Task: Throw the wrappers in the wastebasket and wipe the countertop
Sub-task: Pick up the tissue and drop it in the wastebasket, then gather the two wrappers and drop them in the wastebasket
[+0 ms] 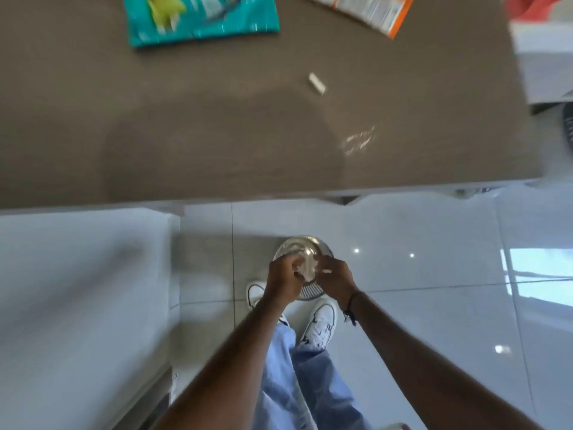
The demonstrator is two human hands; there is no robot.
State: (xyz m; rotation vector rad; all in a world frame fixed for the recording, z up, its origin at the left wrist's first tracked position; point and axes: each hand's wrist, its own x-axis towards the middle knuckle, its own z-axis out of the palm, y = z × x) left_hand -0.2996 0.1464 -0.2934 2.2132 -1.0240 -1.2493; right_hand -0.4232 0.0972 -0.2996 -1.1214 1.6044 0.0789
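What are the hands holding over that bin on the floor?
Both hands, left hand and right hand, pinch a crumpled pale wrapper by its edges above the wastebasket.

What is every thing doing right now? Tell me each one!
Wastebasket: upright on the floor, open top.
Pale wrapper: crumpled, held over the wastebasket.
Left hand: gripping the wrapper.
Right hand: gripping the wrapper too.
Teal packet: lying flat on the countertop.
Orange packet: lying flat, partly out of view.
Small white scrap: lying loose on the countertop.

Glossy white tile floor (403,274) reflects window light beside a white cabinet (77,290).
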